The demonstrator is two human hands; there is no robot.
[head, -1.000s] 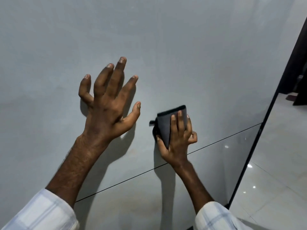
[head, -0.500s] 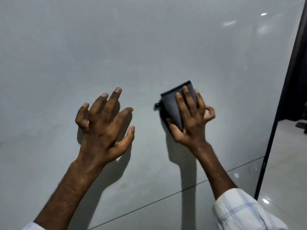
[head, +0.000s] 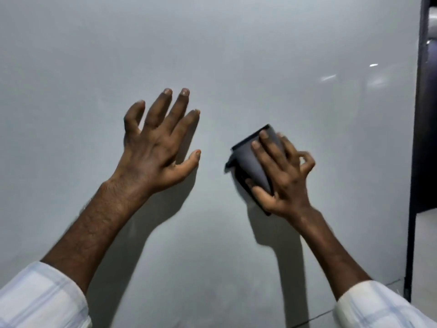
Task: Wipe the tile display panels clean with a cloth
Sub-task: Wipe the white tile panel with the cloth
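Observation:
A large glossy pale grey tile panel (head: 236, 55) fills the view. My right hand (head: 281, 176) holds a folded dark grey cloth (head: 254, 159) flat against the panel, fingers laid over it and thumb under its lower edge. My left hand (head: 158, 147) is spread with fingers apart and slightly bent against the panel, left of the cloth, holding nothing. Both forearms come up from white checked sleeves.
A dark vertical frame edge (head: 418, 138) bounds the panel on the right, with dim room and pale floor (head: 425, 245) beyond it. A thin dark joint line (head: 314, 321) crosses the panel near the bottom right.
The view has risen up the panel, so the joint line dropped toward the bottom edge. My right hand carried the cloth upward along the tile; my left hand moved up with it.

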